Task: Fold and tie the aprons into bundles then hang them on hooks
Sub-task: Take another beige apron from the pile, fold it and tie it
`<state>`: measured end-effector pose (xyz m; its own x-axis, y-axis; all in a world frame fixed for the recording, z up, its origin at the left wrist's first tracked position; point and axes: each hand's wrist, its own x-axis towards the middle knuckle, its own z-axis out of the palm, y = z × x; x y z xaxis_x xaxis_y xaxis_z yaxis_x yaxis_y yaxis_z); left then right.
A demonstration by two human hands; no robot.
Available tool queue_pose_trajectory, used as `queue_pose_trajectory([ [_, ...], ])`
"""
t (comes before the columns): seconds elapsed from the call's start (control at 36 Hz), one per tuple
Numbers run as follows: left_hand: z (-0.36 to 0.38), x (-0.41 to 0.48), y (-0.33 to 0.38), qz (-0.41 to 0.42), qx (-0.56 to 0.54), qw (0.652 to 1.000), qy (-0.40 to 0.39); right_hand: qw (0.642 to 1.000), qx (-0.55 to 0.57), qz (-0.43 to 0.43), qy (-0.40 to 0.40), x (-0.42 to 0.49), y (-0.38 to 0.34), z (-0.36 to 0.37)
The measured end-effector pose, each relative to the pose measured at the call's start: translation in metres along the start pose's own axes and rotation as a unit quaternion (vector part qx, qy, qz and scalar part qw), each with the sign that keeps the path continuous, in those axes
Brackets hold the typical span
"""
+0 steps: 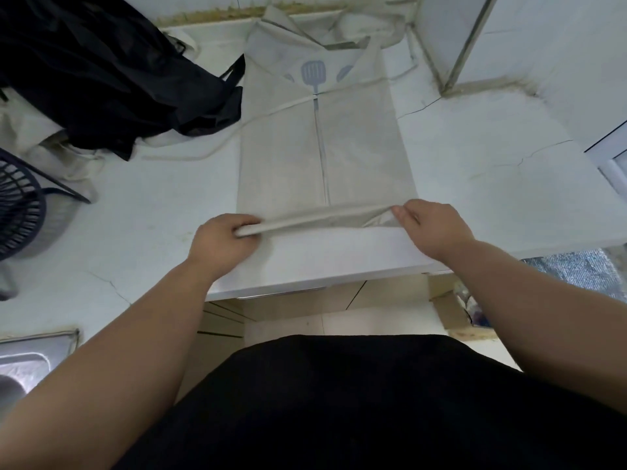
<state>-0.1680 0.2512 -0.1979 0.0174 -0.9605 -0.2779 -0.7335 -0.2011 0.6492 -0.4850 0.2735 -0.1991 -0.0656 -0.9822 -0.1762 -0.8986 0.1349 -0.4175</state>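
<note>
Head view: left hand (222, 237) and right hand (429, 225) pinch the apron's (322, 147) near rolled edge.

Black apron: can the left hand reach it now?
Probably yes: only counter and a strap lie between the left hand and the black apron, though it is gripping the beige apron.

The person wears a plain black garment (339, 401) over the torso, with both forearms (135, 334) bare
</note>
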Motion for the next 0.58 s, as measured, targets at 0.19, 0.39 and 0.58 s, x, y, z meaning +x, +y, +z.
queue_pose_trajectory([
  [0.19, -0.009, 0.012, -0.003, -0.087, -0.213, 0.973, 0.016, 0.965, 0.208, 0.086, -0.138, 0.010, 0.008, -0.024],
  [0.39, -0.003, 0.021, -0.002, -0.104, -0.228, 0.968, 0.021, 0.987, 0.116, 0.036, -0.101, 0.019, 0.015, -0.027],
  [0.58, 0.001, 0.017, -0.002, -0.109, -0.228, 0.967, 0.042, 0.992, 0.101, 0.023, -0.065, 0.016, 0.011, -0.025],
])
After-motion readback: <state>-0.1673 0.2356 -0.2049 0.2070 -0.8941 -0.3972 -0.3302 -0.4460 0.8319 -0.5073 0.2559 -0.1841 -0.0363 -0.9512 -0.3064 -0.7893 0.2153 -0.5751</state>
